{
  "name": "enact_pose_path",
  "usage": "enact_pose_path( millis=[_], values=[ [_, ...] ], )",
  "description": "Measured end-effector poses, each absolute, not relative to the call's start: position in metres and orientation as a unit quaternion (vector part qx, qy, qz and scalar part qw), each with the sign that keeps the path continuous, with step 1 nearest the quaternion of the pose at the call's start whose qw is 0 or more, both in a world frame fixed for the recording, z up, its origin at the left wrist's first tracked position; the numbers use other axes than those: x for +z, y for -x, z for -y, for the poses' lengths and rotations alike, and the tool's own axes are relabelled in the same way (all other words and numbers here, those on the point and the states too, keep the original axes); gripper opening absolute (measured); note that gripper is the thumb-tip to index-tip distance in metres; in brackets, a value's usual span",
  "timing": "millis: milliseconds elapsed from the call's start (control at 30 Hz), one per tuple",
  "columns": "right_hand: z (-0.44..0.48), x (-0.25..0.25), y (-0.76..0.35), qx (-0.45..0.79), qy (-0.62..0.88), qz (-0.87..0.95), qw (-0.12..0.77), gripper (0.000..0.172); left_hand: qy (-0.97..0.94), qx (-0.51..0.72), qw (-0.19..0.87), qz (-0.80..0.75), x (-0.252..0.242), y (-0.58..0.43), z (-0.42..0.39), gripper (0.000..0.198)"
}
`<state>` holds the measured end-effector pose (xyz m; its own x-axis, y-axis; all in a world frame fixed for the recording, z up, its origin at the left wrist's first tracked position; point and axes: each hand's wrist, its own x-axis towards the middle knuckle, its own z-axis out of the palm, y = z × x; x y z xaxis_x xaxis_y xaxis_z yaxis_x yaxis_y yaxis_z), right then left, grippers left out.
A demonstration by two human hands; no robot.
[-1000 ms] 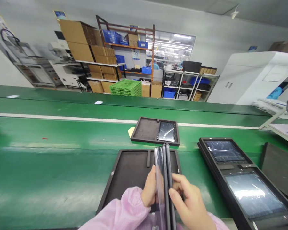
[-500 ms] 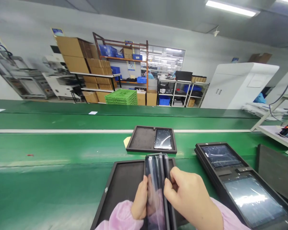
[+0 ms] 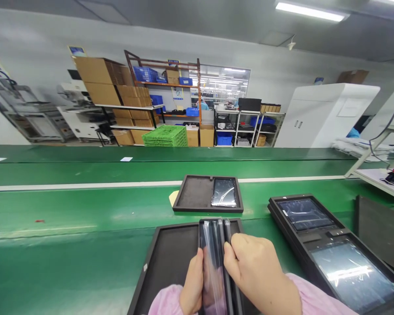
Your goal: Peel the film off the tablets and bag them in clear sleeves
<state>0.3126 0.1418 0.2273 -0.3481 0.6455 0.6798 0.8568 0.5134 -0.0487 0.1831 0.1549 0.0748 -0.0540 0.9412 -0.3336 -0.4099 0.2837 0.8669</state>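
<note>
Both my hands grip an upright bundle of slim dark tablets (image 3: 215,258) in clear film, above a black foam-lined tray (image 3: 166,267). My left hand (image 3: 193,280) holds the near side of the bundle, and my right hand (image 3: 254,267) presses on the other side, with its fingers curled around the edge. The lower end of the bundle is hidden behind my hands and sleeves. Farther along the belt, a single tablet (image 3: 223,193) lies in the right half of a smaller black tray (image 3: 192,194).
A green conveyor belt (image 3: 68,205) runs across the view. To the right stands a stack of black trays (image 3: 315,245) holding tablets, beside a dark board (image 3: 381,232). A white bench (image 3: 374,181) stands at the far right; shelves and cardboard boxes stand beyond the belt.
The view has swung level. The tablet bundle sits lower in the picture and my right hand has closed in against it. My grip on the bundle stays.
</note>
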Motion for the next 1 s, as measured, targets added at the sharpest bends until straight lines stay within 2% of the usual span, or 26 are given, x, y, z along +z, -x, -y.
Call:
enact_pose_path(
  millis=[167, 333, 400, 500, 600, 667, 800, 1000],
  values=[
    [-0.144, 0.219, -0.321, -0.129, 0.476, 0.803, 0.334, 0.043, -0.319, 0.507, 0.624, -0.502, 0.079, -0.181, -0.154, 0.062],
    [-0.149, 0.209, -0.324, -0.052, 0.493, 0.798, 0.342, 0.034, -0.303, 0.494, 0.64, -0.504, 0.077, -0.185, -0.153, 0.061],
    [-0.15, 0.206, -0.323, 0.016, 0.507, 0.788, 0.349, 0.031, -0.289, 0.498, 0.67, -0.469, 0.074, -0.188, -0.152, 0.058],
    [-0.143, 0.2, -0.32, 0.186, 0.523, 0.745, 0.37, 0.028, -0.277, 0.508, 0.702, -0.416, 0.071, -0.192, -0.153, 0.053],
    [-0.129, 0.196, -0.317, 0.353, 0.483, 0.7, 0.391, 0.016, -0.293, 0.519, 0.694, -0.404, 0.073, -0.194, -0.154, 0.053],
    [-0.122, 0.195, -0.315, 0.415, 0.443, 0.682, 0.407, 0.013, -0.308, 0.525, 0.679, -0.411, 0.075, -0.193, -0.155, 0.055],
    [-0.116, 0.196, -0.313, 0.451, 0.406, 0.67, 0.428, 0.014, -0.327, 0.522, 0.671, -0.413, 0.075, -0.19, -0.155, 0.058],
    [-0.117, 0.195, -0.312, 0.444, 0.389, 0.674, 0.443, 0.014, -0.316, 0.52, 0.686, -0.398, 0.073, -0.192, -0.155, 0.058]
  ],
)
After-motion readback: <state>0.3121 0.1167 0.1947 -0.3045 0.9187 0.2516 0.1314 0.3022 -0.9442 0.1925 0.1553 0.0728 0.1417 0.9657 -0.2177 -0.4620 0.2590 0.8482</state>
